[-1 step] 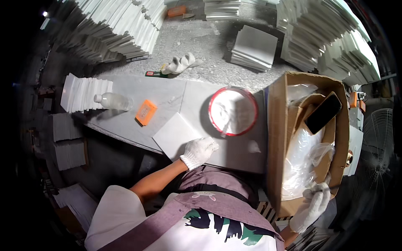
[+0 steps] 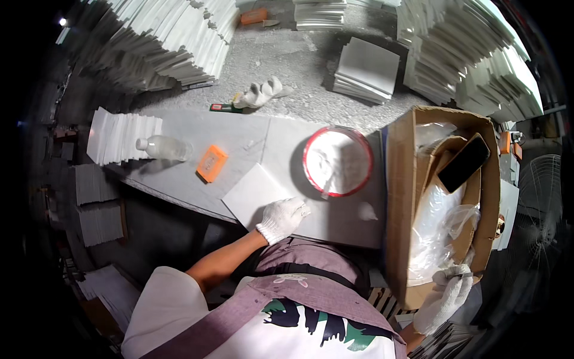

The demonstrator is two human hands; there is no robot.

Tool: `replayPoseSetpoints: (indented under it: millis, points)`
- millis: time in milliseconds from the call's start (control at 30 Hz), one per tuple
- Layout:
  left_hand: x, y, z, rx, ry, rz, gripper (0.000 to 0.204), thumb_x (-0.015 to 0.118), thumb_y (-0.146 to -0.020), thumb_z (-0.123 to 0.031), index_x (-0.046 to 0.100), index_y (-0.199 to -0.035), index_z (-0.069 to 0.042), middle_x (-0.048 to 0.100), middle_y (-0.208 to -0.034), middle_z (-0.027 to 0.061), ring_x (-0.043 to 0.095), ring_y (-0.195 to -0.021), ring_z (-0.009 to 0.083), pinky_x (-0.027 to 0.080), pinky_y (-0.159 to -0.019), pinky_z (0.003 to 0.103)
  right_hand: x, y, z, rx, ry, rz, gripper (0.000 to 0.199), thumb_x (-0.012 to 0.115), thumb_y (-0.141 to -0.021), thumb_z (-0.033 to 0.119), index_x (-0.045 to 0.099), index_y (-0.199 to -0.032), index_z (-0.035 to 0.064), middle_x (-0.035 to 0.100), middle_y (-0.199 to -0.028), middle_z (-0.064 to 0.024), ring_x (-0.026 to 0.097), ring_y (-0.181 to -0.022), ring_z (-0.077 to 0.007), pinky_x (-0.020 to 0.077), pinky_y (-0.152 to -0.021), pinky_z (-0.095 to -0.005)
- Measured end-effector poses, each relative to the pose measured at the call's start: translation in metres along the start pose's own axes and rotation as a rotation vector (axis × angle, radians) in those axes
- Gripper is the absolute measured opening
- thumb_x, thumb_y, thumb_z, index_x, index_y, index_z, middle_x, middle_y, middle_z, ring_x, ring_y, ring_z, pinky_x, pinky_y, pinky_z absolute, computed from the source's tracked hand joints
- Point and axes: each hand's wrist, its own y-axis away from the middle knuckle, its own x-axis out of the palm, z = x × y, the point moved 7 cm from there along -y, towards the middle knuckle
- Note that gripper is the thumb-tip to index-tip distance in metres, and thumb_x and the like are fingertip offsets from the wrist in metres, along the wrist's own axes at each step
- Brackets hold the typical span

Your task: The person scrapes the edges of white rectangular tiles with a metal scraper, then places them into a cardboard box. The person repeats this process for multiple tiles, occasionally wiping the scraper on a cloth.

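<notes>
My left hand (image 2: 282, 220), in a white knit glove, lies with curled fingers on the near right corner of a flat white square piece (image 2: 248, 190) on the table. Whether it grips that corner is hidden by the glove. My right hand (image 2: 449, 294), also gloved, is beside the near right end of a cardboard box (image 2: 399, 209). Its fingers are closed on a thin dark thing (image 2: 475, 274), too small to name. Beyond my left hand stands a round red-rimmed tub (image 2: 338, 163) of white paste. A white dab (image 2: 367, 210) sits on the tabletop beside it.
Clear plastic bags (image 2: 431, 233) and a black phone (image 2: 465, 163) are in the box. An orange box (image 2: 211, 164), a clear bottle (image 2: 164, 148) and stacked white pieces (image 2: 122, 134) stand leftward. A crumpled glove (image 2: 263, 93) lies beyond the table, near more stacks (image 2: 367, 69).
The view has shifted slightly, so the table things sit a little lower and to the right. At my right hand the thin thing now points sideways. My left hand stays at the white piece.
</notes>
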Motion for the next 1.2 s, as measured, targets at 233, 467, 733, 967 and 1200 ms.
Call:
replayPoseSetpoints:
  millis: [233,467,733,967,1200]
  points:
    - [-0.051,0.005,0.037,0.589,-0.178,-0.269,0.016,0.069,-0.076,-0.028,0.061,-0.071,-0.014,0.056,-0.062,0.0076,0.058,-0.056,0.0280,0.044,-0.049,0.042,0.169,0.057,-0.035,0.324,-0.040,0.375,0.017,0.044,-0.087,0.003,0.058,-0.096,-0.0025,0.061,-0.088,-0.0113,0.058,-0.068,-0.0159,0.0467,-0.062,-0.0289]
    - [-0.043,-0.001,0.050,0.696,-0.147,-0.183,0.021,0.070,-0.069,-0.015,0.058,-0.087,-0.010,0.048,-0.061,0.0053,0.051,-0.051,0.0255,0.040,-0.043,0.038,0.245,0.099,-0.092,0.651,-0.126,0.434,0.022,0.055,-0.094,0.015,0.054,-0.110,0.0005,0.058,-0.079,-0.0054,0.054,-0.061,-0.0105,0.0450,-0.056,-0.0231]
    - [-0.037,-0.001,0.055,0.642,-0.165,-0.120,0.018,0.068,-0.075,-0.020,0.061,-0.089,-0.010,0.055,-0.068,0.0077,0.057,-0.059,0.0267,0.044,-0.048,0.040,0.255,0.126,-0.118,0.587,-0.236,0.442,0.050,0.058,-0.091,0.008,0.041,-0.138,-0.0004,0.060,-0.094,-0.0071,0.057,-0.075,-0.0111,0.0485,-0.068,-0.0234]
    - [-0.041,0.007,0.065,0.628,0.133,-0.102,0.026,0.063,-0.085,-0.024,0.061,-0.100,-0.003,0.061,-0.080,0.0117,0.061,-0.071,0.0281,0.049,-0.063,0.036,0.253,0.156,-0.133,0.546,-0.380,0.379,0.053,0.055,-0.093,0.006,0.034,-0.140,-0.0032,0.060,-0.098,-0.0101,0.055,-0.076,-0.0098,0.0474,-0.066,-0.0226]
    - [0.004,0.053,0.066,0.107,0.995,0.254,0.028,0.057,-0.094,-0.019,0.056,-0.114,0.002,0.060,-0.094,0.0005,0.054,-0.080,0.0068,0.047,-0.071,0.022,0.250,0.189,-0.168,0.293,-0.201,0.425,0.043,0.053,-0.093,0.004,0.045,-0.134,-0.0032,0.057,-0.123,-0.0119,0.059,-0.098,-0.0120,0.0495,-0.084,-0.0238]
